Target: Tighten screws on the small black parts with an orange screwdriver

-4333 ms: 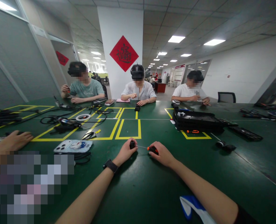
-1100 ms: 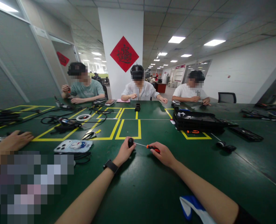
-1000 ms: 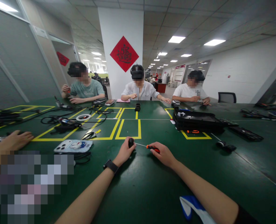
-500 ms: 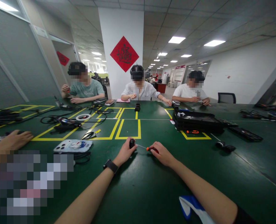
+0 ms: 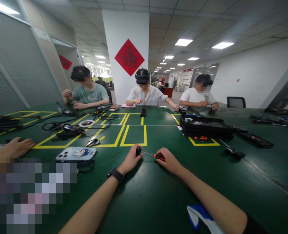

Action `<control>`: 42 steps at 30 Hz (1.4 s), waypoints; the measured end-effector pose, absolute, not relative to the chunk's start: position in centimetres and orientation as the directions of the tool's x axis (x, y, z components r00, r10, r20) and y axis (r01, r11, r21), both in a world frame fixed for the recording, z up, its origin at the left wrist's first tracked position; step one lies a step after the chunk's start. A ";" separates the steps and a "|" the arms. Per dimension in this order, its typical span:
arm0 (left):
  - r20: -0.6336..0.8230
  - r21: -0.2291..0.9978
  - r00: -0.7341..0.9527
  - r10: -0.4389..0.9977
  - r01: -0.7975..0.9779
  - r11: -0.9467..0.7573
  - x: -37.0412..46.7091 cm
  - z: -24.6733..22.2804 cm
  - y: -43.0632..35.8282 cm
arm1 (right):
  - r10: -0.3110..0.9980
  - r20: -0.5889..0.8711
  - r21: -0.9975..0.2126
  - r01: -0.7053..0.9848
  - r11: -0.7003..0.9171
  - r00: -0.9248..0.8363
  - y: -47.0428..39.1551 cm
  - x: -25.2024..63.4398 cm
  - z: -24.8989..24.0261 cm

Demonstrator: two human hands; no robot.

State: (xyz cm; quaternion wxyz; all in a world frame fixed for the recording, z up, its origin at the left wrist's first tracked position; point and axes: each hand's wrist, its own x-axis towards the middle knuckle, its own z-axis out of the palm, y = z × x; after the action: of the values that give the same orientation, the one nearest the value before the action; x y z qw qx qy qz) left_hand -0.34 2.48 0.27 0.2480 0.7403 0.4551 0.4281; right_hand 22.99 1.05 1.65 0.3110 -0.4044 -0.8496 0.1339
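Over the middle of the green table (image 5: pixel 144 195), my left hand (image 5: pixel 131 158) is closed round a small black part (image 5: pixel 138 150) whose exact kind I cannot make out. My right hand (image 5: pixel 169 160) grips the orange-and-black handle of a screwdriver (image 5: pixel 156 156). Its thin metal shaft points left, and the tip ends close to the black part; whether they touch I cannot tell. A dark watch (image 5: pixel 115 175) is on my left wrist. Fingers hide much of the black part and some of the handle.
A phone in a patterned case (image 5: pixel 77 153) lies left of my hands, with cables under it. Stacked black trays (image 5: pixel 204 126) and an orange-handled tool (image 5: pixel 200 138) are at the right. A blue-and-white item (image 5: pixel 202 217) lies by my right forearm. A neighbour's hand (image 5: pixel 14 149) rests at the left.
Both hands keep their grips and have barely shifted. The screwdriver's handle has turned slightly in my right hand. The view has tilted very slightly.
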 end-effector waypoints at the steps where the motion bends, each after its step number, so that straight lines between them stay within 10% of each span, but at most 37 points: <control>1: 0.398 0.763 0.227 0.889 0.456 -0.458 -0.3 0.2 2.5 | 0.771 0.416 -0.467 0.614 0.636 -0.483 1.1 23.0 1.6; 42: 0.403 0.772 0.275 0.873 0.410 -0.486 -0.5 0.6 2.7 | 0.746 0.425 -0.505 0.550 0.665 -0.512 1.2 23.2 1.7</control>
State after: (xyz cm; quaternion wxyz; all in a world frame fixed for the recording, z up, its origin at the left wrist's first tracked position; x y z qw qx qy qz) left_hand -0.47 2.72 0.59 0.2728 0.7503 0.4274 0.4242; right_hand 23.24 1.17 1.68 0.3172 -0.3789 -0.8555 0.1547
